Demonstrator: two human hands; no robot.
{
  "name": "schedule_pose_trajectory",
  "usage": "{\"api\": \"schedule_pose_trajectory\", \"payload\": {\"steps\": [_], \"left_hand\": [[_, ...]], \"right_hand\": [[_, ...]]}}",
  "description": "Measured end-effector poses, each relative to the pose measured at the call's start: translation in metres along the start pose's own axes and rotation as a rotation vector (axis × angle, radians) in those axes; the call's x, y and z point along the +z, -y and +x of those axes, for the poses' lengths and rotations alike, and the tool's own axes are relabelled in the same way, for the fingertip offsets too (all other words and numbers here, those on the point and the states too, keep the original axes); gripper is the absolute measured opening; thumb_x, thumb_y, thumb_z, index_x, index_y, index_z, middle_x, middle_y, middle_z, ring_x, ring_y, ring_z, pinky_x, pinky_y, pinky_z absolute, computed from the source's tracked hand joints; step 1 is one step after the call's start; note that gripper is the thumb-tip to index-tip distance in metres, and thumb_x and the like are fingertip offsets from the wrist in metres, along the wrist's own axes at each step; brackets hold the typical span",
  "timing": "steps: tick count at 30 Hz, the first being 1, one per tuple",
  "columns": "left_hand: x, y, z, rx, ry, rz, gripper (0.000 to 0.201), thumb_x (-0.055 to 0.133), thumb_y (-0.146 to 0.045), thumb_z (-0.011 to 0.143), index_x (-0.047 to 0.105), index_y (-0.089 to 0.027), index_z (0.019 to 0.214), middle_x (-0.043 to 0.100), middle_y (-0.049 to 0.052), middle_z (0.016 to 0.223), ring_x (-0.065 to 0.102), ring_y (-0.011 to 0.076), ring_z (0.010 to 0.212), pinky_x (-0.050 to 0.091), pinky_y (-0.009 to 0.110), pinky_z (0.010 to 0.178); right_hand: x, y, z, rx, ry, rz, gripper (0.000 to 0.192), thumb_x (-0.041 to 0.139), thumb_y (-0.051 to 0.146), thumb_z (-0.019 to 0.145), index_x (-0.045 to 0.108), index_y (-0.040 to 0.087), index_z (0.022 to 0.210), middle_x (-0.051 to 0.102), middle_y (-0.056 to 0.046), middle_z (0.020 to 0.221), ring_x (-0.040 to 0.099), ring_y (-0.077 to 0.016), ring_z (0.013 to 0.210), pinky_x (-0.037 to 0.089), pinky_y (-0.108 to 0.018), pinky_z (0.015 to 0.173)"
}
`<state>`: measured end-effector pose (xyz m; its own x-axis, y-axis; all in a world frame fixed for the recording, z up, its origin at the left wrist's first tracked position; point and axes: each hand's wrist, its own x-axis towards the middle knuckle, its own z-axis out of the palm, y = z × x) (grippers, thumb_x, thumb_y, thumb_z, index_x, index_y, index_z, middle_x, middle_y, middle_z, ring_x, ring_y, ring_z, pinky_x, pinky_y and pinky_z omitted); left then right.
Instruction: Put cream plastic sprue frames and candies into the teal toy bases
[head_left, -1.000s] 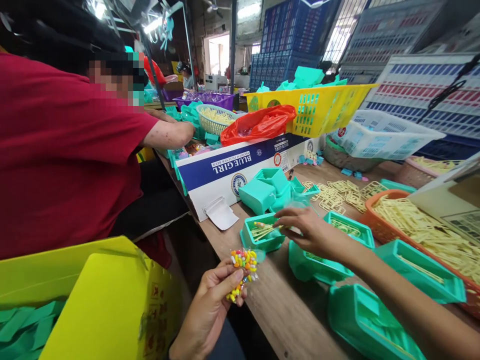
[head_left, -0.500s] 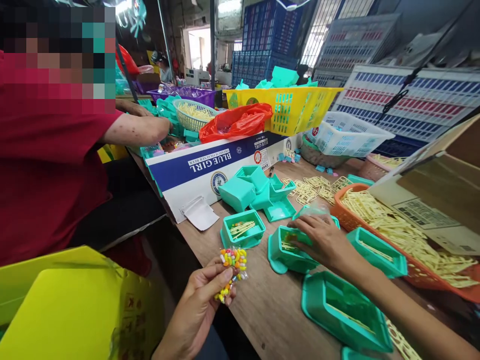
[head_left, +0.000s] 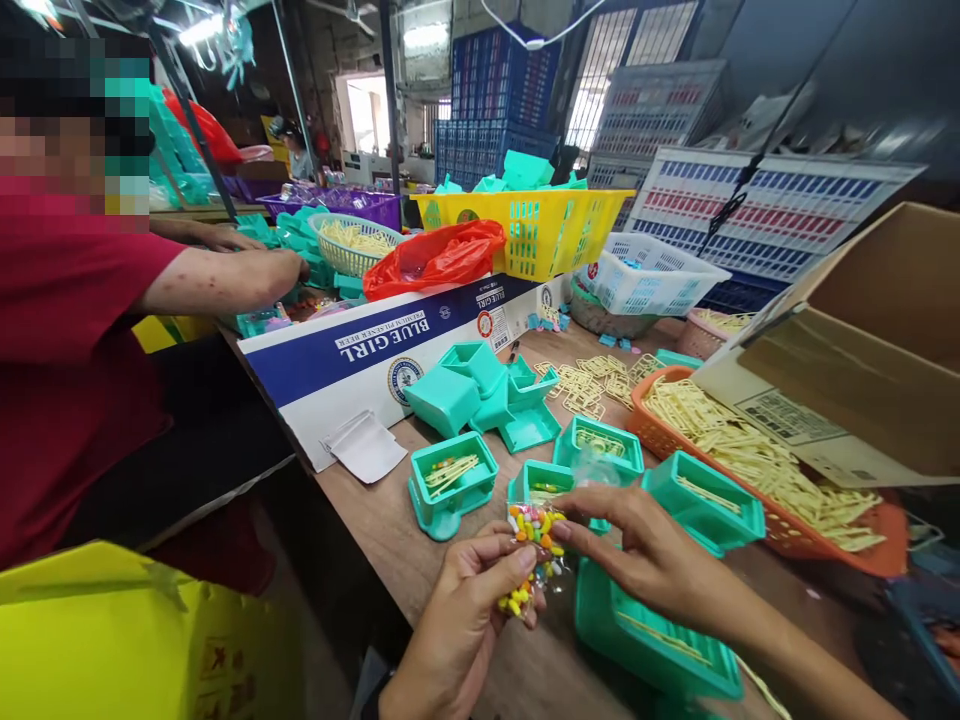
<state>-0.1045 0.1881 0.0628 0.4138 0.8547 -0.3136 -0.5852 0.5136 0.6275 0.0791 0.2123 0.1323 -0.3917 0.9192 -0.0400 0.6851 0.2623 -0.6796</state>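
Small clear packets of colourful pellets (head_left: 534, 525) are pinched between the thumb and fingers of my left hand (head_left: 472, 610), in front of the green boxes. My right hand (head_left: 637, 550) has come in from the right, its fingertips closed on the upper right edge of the same packets. Behind them stands a green box (head_left: 529, 478) with pale yellow sticks inside, partly hidden. To its left is another green box (head_left: 454, 485) holding sticks and some pellets. More green boxes with yellow pieces, one at the back (head_left: 600, 440), one at the right (head_left: 705, 500) and a larger one (head_left: 652, 630), surround my right hand.
Empty green boxes (head_left: 480, 390) are heaped against a Blue Girl carton panel (head_left: 375, 345). An orange basket (head_left: 641, 415) of yellow sticks and an open cardboard box (head_left: 840, 370) stand right. A co-worker in a red top (head_left: 75, 330) works at the left, above a yellow box (head_left: 112, 640).
My right hand has left the green box and moved down-left to the packets. My left hand, still holding them, has shifted right. The camera view has turned slightly right.
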Motion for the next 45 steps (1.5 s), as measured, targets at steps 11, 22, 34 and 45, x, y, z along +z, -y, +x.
{"api": "schedule_pose_trajectory", "payload": {"steps": [11, 22, 34, 45], "left_hand": [[-0.006, 0.008, 0.013, -0.026, -0.035, 0.04, 0.032, 0.09, -0.039, 0.066, 0.079, -0.01, 0.076, 0.066, 0.009, 0.079, 0.057, 0.011, 0.061, 0.044, 0.021, 0.051], [0.003, 0.009, 0.012, -0.064, -0.03, 0.135, 0.034, 0.09, -0.042, 0.065, 0.08, -0.011, 0.076, 0.064, 0.009, 0.094, 0.055, 0.0081, 0.061, 0.044, 0.021, 0.052], [0.018, 0.019, 0.024, -0.017, 0.088, 0.181, 0.036, 0.088, -0.046, 0.067, 0.079, -0.011, 0.072, 0.054, 0.005, 0.092, 0.052, 0.0052, 0.057, 0.042, 0.02, 0.049], [0.023, 0.03, 0.038, 0.116, 0.119, 0.39, 0.037, 0.084, -0.051, 0.07, 0.081, -0.014, 0.072, 0.061, 0.009, 0.093, 0.055, 0.0123, 0.071, 0.042, 0.019, 0.051]], "right_hand": [[-0.07, -0.073, 0.014, 0.17, -0.452, -0.178, 0.044, 0.064, 0.067, 0.08, 0.075, 0.024, 0.083, 0.076, -0.006, 0.083, 0.066, -0.025, 0.075, 0.049, -0.039, 0.069], [-0.052, -0.118, 0.051, 0.121, -0.199, -0.596, 0.025, 0.055, 0.026, 0.09, 0.08, 0.026, 0.098, 0.078, -0.008, 0.094, 0.068, -0.0269, 0.088, 0.047, -0.044, 0.081], [-0.055, -0.077, 0.037, 0.142, -0.25, -0.422, 0.027, 0.054, 0.031, 0.095, 0.079, 0.021, 0.092, 0.077, -0.009, 0.092, 0.066, -0.0255, 0.091, 0.045, -0.044, 0.086], [-0.048, -0.036, -0.049, 0.162, -0.237, 0.209, 0.031, 0.066, 0.053, 0.087, 0.078, 0.025, 0.094, 0.077, -0.004, 0.095, 0.069, -0.0199, 0.089, 0.054, -0.032, 0.079]]}}
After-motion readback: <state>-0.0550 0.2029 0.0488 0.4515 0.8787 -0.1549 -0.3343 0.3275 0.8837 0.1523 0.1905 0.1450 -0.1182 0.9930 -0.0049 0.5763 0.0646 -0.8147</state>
